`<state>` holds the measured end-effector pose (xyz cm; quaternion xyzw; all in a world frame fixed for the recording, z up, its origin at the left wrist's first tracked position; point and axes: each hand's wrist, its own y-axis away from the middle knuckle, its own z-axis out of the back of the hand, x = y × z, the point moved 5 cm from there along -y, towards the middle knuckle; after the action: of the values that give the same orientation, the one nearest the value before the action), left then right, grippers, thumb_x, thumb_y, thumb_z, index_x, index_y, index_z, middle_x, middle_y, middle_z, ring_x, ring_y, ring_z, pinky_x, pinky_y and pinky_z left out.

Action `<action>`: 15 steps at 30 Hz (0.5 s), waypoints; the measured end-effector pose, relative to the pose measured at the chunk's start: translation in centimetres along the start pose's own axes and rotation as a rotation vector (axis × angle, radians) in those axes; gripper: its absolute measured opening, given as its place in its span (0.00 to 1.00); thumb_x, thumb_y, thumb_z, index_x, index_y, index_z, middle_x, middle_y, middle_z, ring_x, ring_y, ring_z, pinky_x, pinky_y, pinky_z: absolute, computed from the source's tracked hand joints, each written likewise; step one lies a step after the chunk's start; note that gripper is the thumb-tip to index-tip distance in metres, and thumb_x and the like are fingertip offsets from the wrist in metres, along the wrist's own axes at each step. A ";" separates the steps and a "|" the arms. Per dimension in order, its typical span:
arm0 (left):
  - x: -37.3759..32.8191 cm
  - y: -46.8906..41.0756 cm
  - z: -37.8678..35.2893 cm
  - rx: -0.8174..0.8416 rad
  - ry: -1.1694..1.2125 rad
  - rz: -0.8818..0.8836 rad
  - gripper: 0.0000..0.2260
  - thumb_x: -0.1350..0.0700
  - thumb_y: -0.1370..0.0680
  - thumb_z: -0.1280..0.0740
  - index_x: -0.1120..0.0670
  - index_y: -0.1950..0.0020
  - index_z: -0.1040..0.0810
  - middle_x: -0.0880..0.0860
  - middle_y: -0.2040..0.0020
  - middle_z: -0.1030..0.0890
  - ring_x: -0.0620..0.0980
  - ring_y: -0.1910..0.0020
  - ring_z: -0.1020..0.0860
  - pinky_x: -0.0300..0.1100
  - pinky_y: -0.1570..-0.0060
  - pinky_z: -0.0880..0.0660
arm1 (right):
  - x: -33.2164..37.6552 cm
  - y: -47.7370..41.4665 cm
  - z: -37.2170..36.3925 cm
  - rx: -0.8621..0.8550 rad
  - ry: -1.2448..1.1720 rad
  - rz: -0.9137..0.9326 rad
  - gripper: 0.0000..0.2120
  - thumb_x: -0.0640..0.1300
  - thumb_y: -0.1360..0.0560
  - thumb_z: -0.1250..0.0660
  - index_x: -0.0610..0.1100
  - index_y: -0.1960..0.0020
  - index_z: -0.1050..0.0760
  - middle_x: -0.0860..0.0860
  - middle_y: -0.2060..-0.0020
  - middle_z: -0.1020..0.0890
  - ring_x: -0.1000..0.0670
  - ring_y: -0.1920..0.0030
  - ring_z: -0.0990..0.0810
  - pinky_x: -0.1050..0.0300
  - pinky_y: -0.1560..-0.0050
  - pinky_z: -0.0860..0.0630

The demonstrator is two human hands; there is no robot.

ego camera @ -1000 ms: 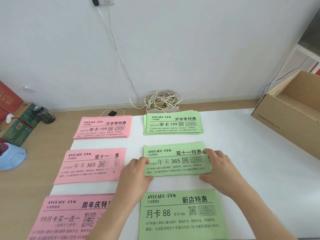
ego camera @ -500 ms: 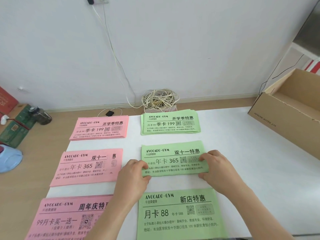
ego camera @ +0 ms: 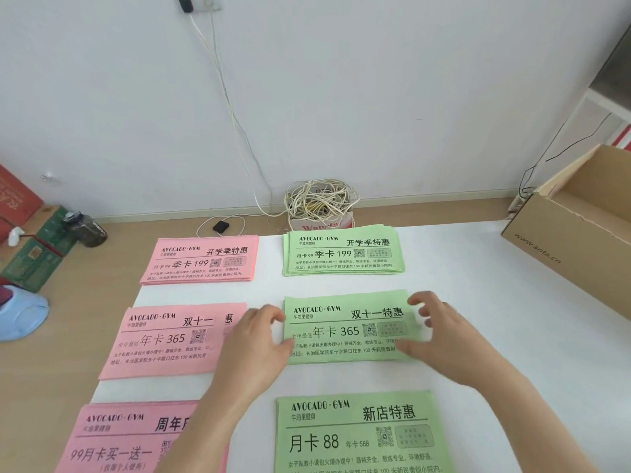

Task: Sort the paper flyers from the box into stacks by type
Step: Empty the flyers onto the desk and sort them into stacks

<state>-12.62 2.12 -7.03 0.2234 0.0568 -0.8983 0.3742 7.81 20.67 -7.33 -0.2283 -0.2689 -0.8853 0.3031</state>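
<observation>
Fingers (ego camera: 273, 310) of the left hand (ego camera: 254, 339) are loosely bent and a little apart at the upper left corner of the middle green stack (ego camera: 345, 331) of flyers. The thumb lies against that stack's left edge. Across the stack, the right hand (ego camera: 454, 343) has its fingers (ego camera: 425, 298) spread and bent over the right edge, with the thumb low at the near right corner. They are blurred, and I cannot tell whether they touch the paper. Neither hand is closed round a flyer. The stack lies flat between the two hands, headed 双十一特惠.

Just outside the left fingers, partly under that hand, lies the middle pink stack (ego camera: 164, 339). Beyond the fingertips, farther from the person, sit the far green stack (ego camera: 341, 250) and, to its left, the far pink stack (ego camera: 201, 259), both headed 开学季特惠. Behind the wrists, nearest the person, are the near green stack (ego camera: 358, 435), headed 新店特惠, and the near pink stack (ego camera: 126, 438), crossed by the left forearm.

All six lie on the white surface (ego camera: 495, 336), the pink ones overhanging its left edge. Well out to the right of the right fingers stands the open cardboard box (ego camera: 563, 233). Past the far stacks a coil of cable (ego camera: 321, 199) rests by the wall, and far to the left are a dark bottle (ego camera: 85, 228) and a blue object (ego camera: 20, 315).
</observation>
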 end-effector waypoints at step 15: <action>-3.4 -14.6 -1.8 0.026 -0.115 0.068 0.27 0.45 0.28 0.30 0.57 0.35 0.34 0.57 0.42 0.23 0.58 0.44 0.24 0.46 0.48 0.30 | 3.0 -13.6 2.7 -0.217 -0.122 -0.120 0.29 0.42 0.28 0.31 0.44 0.30 0.37 0.45 0.44 0.21 0.43 0.46 0.23 0.51 0.51 0.24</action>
<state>-20.10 15.24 -8.14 0.1780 0.0160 -0.8970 0.4044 -2.63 30.21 -8.24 -0.2965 -0.2028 -0.9101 0.2064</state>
